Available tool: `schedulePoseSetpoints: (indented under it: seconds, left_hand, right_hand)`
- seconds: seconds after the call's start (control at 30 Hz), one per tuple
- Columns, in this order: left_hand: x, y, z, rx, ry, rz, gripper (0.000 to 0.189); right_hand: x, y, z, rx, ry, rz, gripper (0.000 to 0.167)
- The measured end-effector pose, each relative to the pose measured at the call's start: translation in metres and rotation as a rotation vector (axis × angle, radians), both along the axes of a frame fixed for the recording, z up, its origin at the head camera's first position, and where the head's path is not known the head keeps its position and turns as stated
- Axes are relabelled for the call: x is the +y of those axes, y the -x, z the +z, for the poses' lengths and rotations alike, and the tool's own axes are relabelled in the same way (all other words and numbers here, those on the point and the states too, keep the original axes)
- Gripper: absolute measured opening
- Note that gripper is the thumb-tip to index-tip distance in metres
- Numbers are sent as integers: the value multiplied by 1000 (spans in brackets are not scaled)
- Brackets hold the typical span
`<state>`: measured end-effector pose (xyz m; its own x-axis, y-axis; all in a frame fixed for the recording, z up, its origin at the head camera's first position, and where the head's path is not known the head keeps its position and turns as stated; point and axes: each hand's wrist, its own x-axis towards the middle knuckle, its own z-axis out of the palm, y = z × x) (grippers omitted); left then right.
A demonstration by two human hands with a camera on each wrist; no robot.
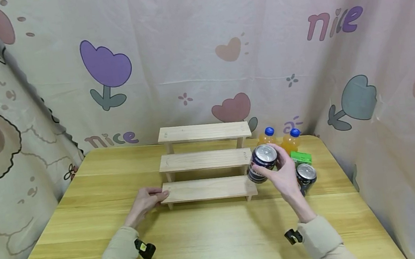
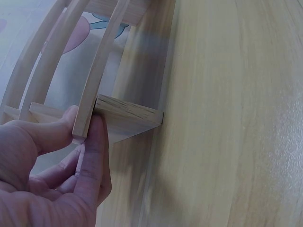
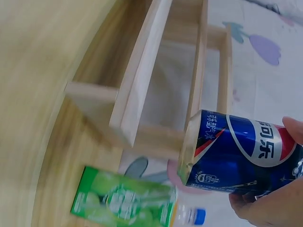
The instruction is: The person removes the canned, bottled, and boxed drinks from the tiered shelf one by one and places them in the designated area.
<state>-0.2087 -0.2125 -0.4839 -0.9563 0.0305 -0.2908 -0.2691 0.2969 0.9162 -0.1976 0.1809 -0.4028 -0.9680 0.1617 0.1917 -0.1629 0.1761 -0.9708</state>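
Note:
A three-step wooden shelf (image 1: 204,160) stands toward the back of the table. My left hand (image 1: 145,202) pinches the left end of its lowest board (image 2: 100,71), thumb on top and fingers beneath in the left wrist view. In my right hand (image 1: 285,177) is a blue cola can (image 1: 260,165), gripped round its side and raised beside the shelf's right end. The right wrist view shows the can (image 3: 246,153) tilted, its base toward the boards and its blue, white and red label visible. All three boards carry nothing.
Right of the shelf stand a second dark can (image 1: 306,173), a green drink carton (image 1: 301,157) and two orange drink bottles (image 1: 291,142) with blue caps, partly behind my right hand. A patterned curtain (image 1: 180,41) hangs behind and beside the wooden table (image 1: 215,246).

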Motion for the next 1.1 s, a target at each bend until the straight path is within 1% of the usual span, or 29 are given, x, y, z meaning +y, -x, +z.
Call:
schedulePoseSetpoints:
  seconds: [0.17,0.3,0.47,0.73,0.87,1.07,1.1]
  left_hand:
    - [-2,0,1,11,5,-22,52]
    - [-2,0,2,14,9,-21,51]
    - [-2,1,1,3,-3,-11,51]
    - [-2,1,2,13,-14,-32,49]
    - [-1,2,0,3,-21,-24,48]
    - [-2,3,-2,-13,6,0,49]
    - [-2,3,-2,-8,8,-8,50]
  right_hand:
    - [13,-1,-2,-12,4,-31,74]
    - [19,1,-7,-41,-7,-52,75]
    - [23,2,-21,-96,-60,-72,75]
    - [28,7,-47,-128,-167,-141,74]
    - [31,8,-56,-144,-207,-158,74]
    - [33,8,-66,-157,-272,-173,74]
    - [33,8,-67,-161,-285,-174,74]
